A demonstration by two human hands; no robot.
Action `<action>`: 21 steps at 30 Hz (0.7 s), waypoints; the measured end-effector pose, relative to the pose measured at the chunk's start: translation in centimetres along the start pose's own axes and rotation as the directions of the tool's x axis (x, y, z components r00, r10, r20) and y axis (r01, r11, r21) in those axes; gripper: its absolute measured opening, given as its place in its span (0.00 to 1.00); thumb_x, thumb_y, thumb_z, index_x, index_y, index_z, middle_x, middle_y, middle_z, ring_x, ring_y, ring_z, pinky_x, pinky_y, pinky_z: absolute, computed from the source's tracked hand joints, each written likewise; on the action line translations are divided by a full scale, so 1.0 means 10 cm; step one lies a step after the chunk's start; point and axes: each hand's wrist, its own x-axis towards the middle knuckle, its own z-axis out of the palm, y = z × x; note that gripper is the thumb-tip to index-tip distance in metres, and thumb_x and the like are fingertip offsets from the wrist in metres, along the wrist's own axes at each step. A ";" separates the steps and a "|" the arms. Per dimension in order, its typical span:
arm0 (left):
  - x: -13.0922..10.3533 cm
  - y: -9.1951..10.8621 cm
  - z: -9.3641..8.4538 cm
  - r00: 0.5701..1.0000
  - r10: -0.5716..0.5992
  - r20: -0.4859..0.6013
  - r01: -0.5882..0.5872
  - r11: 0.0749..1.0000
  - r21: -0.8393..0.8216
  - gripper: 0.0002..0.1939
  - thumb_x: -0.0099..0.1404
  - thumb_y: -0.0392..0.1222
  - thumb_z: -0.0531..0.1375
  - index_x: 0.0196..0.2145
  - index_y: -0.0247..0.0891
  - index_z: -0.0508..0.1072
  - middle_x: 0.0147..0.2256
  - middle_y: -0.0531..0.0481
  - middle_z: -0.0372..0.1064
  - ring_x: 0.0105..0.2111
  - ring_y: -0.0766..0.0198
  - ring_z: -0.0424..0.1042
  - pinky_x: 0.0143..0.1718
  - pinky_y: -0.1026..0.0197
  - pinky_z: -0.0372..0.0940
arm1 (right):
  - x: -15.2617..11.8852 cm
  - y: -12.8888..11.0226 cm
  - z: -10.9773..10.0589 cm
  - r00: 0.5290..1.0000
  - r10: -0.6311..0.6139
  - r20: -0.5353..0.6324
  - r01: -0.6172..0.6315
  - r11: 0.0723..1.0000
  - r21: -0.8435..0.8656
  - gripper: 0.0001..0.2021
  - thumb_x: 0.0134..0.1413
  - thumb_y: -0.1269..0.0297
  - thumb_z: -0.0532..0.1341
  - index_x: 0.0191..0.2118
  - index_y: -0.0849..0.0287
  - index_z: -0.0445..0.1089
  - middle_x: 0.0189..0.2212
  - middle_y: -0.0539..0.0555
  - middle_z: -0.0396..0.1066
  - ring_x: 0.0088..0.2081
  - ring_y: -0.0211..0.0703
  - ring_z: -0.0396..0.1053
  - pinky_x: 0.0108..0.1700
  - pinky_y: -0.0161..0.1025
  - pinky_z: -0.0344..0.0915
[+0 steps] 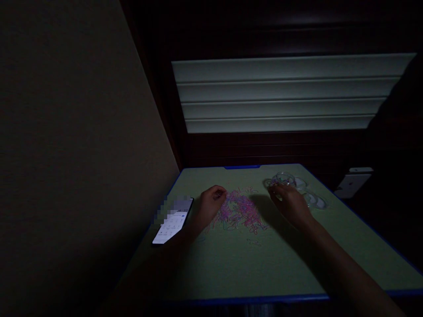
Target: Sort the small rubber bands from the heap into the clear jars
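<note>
A loose pile of small, thin looped pieces (246, 209), mostly pink and purple with some green, is spread over the middle of the table. They look like small elastic bands or clips; the dim light hides which. My left hand (210, 204) is at the pile's left edge with its fingers curled and their tips together. My right hand (292, 204) is closed in a pinch beside a round clear container (286, 177) at the back right, with coloured bits near it. Whatever either hand holds is too small to make out.
A phone with a lit screen (173, 224) lies on the left of the green table (231, 273), which has blue edges. Clear round lids or dishes (315, 200) lie right of the container. A wall (82, 132) borders the left; a pale device (353, 182) stands beyond the right edge.
</note>
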 end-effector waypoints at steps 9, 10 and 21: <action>0.10 -0.04 -0.22 0.991 0.032 0.132 -0.062 0.970 0.236 0.05 0.53 0.37 0.54 0.27 0.35 0.69 0.25 0.52 0.68 0.27 0.67 0.68 0.29 0.68 0.62 | 0.00 -0.02 -0.01 0.995 -0.058 0.080 0.058 0.998 -0.005 0.09 0.52 0.70 0.51 0.34 0.59 0.69 0.33 0.57 0.70 0.35 0.44 0.67 0.34 0.36 0.59; 0.10 -0.04 -0.25 0.986 0.035 0.161 -0.080 0.955 0.284 0.05 0.53 0.36 0.53 0.27 0.35 0.69 0.25 0.52 0.68 0.27 0.67 0.67 0.29 0.67 0.61 | 0.00 -0.02 -0.02 0.995 -0.054 0.087 0.055 0.998 -0.012 0.09 0.52 0.70 0.51 0.35 0.59 0.69 0.33 0.56 0.70 0.35 0.43 0.67 0.33 0.36 0.59; 0.10 -0.07 -0.41 0.944 0.034 0.327 -0.254 0.707 0.660 0.08 0.59 0.36 0.50 0.28 0.35 0.68 0.29 0.46 0.66 0.32 0.61 0.65 0.33 0.62 0.56 | -0.01 -0.03 -0.07 0.989 -0.089 0.119 0.094 0.995 -0.030 0.10 0.54 0.69 0.50 0.35 0.59 0.68 0.35 0.56 0.70 0.36 0.43 0.67 0.35 0.36 0.60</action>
